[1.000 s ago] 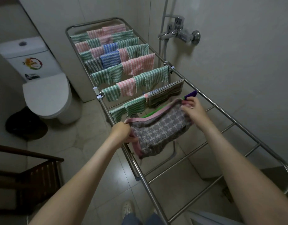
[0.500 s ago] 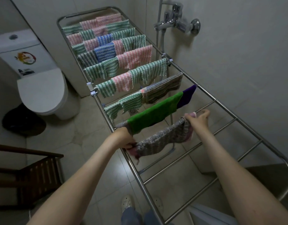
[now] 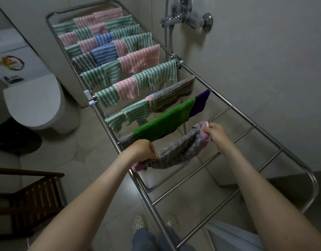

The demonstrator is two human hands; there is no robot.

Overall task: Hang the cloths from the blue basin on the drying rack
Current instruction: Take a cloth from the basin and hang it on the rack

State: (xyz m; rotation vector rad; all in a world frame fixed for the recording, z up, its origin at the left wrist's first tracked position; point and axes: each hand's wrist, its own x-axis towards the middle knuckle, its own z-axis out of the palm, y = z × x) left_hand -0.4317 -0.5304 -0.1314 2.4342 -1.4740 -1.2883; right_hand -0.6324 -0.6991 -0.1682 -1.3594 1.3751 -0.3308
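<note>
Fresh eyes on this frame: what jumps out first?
The steel drying rack up the middle, its far rungs packed with striped cloths in pink, green and blue. Nearer, a bright green cloth stands out; just in front, left hand and right hand hold a grey cloth stretched across the rack.

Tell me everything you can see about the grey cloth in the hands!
The grey cloth looks soft and woven, with a small pale pattern and pink edging at both ends. It is stretched lengthwise and bunched, sagging a little in the middle. The left hand grips its near-left end and the right hand pinches its far-right end. It spans the drying rack, just in front of the green cloth; whether it rests on a bar is unclear.
</note>
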